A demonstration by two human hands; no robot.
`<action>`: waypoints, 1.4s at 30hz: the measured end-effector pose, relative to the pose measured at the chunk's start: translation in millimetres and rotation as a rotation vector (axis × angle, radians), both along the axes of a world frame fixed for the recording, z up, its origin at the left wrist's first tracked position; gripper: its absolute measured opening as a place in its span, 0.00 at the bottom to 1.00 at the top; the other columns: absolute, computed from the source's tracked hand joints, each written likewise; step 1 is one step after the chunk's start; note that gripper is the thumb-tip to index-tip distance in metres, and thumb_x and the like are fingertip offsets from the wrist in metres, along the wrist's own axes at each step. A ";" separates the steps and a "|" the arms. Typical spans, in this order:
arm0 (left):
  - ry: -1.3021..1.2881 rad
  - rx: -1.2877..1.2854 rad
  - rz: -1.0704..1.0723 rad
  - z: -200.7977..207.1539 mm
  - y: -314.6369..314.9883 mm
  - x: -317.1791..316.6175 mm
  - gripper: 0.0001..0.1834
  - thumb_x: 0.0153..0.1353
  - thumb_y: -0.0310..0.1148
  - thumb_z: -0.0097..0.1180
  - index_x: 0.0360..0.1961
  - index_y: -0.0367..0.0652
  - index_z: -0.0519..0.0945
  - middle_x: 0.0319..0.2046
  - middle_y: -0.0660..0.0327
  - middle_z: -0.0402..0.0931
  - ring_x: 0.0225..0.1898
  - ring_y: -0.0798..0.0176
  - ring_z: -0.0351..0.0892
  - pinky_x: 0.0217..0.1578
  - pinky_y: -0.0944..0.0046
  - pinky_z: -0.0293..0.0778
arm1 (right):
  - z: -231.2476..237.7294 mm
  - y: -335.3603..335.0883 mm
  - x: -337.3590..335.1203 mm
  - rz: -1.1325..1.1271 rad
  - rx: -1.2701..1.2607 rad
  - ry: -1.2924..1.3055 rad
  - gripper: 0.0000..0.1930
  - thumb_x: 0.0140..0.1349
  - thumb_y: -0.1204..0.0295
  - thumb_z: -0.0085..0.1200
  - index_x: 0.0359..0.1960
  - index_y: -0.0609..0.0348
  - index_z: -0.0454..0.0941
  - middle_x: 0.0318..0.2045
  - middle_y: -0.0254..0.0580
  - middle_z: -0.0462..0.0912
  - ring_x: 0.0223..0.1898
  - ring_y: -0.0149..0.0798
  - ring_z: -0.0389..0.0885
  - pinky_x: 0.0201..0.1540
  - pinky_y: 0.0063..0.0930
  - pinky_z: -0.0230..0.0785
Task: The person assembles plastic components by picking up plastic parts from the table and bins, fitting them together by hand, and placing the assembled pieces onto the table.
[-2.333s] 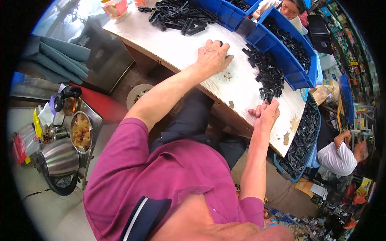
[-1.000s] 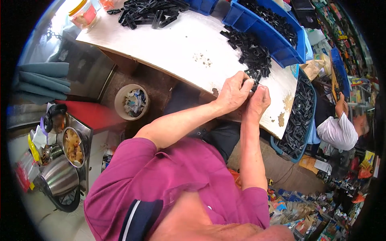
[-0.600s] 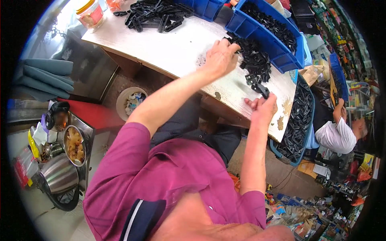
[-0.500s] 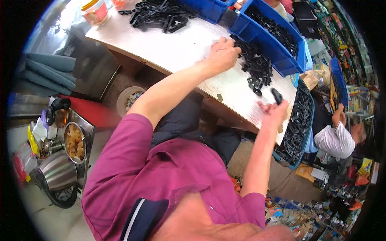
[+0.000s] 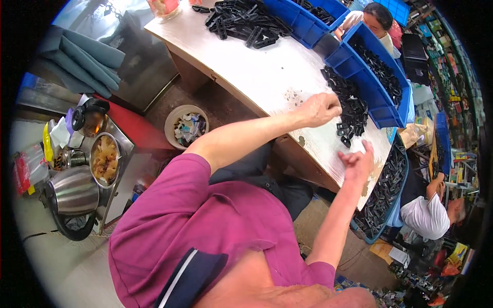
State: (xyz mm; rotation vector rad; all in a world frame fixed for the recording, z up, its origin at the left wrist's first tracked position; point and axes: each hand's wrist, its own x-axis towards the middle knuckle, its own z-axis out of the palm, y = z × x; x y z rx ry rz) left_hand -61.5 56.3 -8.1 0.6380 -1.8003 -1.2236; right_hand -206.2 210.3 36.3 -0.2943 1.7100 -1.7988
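Observation:
Small black plastic parts (image 5: pixel 353 110) lie in a heap on the white tabletop (image 5: pixel 241 56), beside a long blue bin. My left hand (image 5: pixel 322 110) is at the near side of this heap, fingers curled together; whatever they may pinch is hidden. Closer to the table's right end, my right hand (image 5: pixel 358 163) hovers with fingers apart and nothing visible in it. It is just below the near tip of the heap. Longer black plastic pieces (image 5: pixel 246 23) form another pile at the far left of the table.
Blue bins (image 5: pixel 372 84) with black parts line the table's far side. A teal tub (image 5: pixel 382 190) of black parts stands off its right end. A waste bucket (image 5: pixel 186 126) sits below the left edge. Co-workers sit beyond the bins and at right.
The black part in my right hand is no longer there, and its fingers have spread. My left hand has come back toward the heap's near side. The whole view has shifted.

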 end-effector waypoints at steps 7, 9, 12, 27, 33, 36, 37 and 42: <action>0.188 0.340 -0.316 -2.1 36.0 -5.6 0.11 0.62 0.25 0.53 0.45 0.32 0.75 0.29 0.58 0.80 0.33 0.70 0.78 0.36 0.68 0.74 | -20.5 -22.9 34.6 0.255 0.000 0.128 0.13 0.67 0.63 0.54 0.39 0.62 0.80 0.12 0.29 0.68 0.12 0.24 0.63 0.15 0.23 0.59; 0.125 0.266 -0.285 0.3 40.3 -1.4 0.13 0.62 0.24 0.52 0.48 0.32 0.75 0.28 0.56 0.80 0.33 0.69 0.78 0.35 0.67 0.74 | -27.5 -24.1 34.8 0.228 -0.013 0.295 0.11 0.66 0.63 0.56 0.36 0.60 0.79 0.17 0.28 0.72 0.13 0.21 0.61 0.15 0.20 0.55; 0.137 0.155 -0.268 -5.0 42.7 -3.3 0.15 0.60 0.22 0.52 0.49 0.33 0.75 0.29 0.54 0.80 0.32 0.69 0.78 0.34 0.65 0.74 | -30.5 -22.4 32.2 0.248 -0.012 0.279 0.12 0.67 0.62 0.56 0.33 0.58 0.78 0.22 0.27 0.74 0.15 0.20 0.61 0.17 0.18 0.53; 0.078 -0.009 -0.074 6.0 46.9 31.0 0.12 0.56 0.30 0.61 0.42 0.38 0.79 0.28 0.50 0.82 0.29 0.50 0.84 0.32 0.57 0.78 | -28.3 -31.1 49.6 0.348 0.053 0.342 0.17 0.71 0.58 0.48 0.26 0.53 0.71 0.14 0.24 0.63 0.14 0.22 0.59 0.16 0.22 0.55; -0.442 -0.567 0.899 4.9 -67.6 116.0 0.18 0.48 0.24 0.56 0.43 0.42 0.78 0.41 0.51 0.77 0.42 0.45 0.75 0.41 0.51 0.74 | -15.8 -24.9 67.1 0.322 0.000 0.143 0.21 0.71 0.51 0.46 0.26 0.54 0.68 0.08 0.27 0.55 0.09 0.27 0.55 0.14 0.31 0.69; -0.623 -0.605 1.022 -2.9 -114.9 148.9 0.16 0.49 0.24 0.56 0.43 0.44 0.78 0.42 0.54 0.78 0.44 0.48 0.76 0.42 0.54 0.74 | -10.5 -27.5 68.6 0.299 -0.008 0.108 0.20 0.72 0.54 0.45 0.28 0.57 0.67 0.09 0.28 0.57 0.10 0.25 0.56 0.14 0.28 0.70; -0.674 -0.602 0.988 -5.2 -121.2 153.6 0.16 0.50 0.25 0.56 0.43 0.44 0.78 0.41 0.55 0.78 0.44 0.48 0.76 0.42 0.53 0.74 | -9.4 -28.2 69.1 0.289 0.004 0.115 0.21 0.72 0.54 0.44 0.28 0.58 0.67 0.09 0.28 0.57 0.10 0.25 0.55 0.15 0.29 0.70; -0.632 -0.554 0.941 -6.0 -124.8 155.7 0.13 0.54 0.25 0.55 0.42 0.46 0.78 0.39 0.58 0.79 0.41 0.49 0.78 0.42 0.52 0.75 | -8.8 -25.5 71.1 0.283 -0.010 0.140 0.20 0.72 0.54 0.44 0.28 0.57 0.67 0.09 0.28 0.57 0.10 0.25 0.55 0.15 0.29 0.71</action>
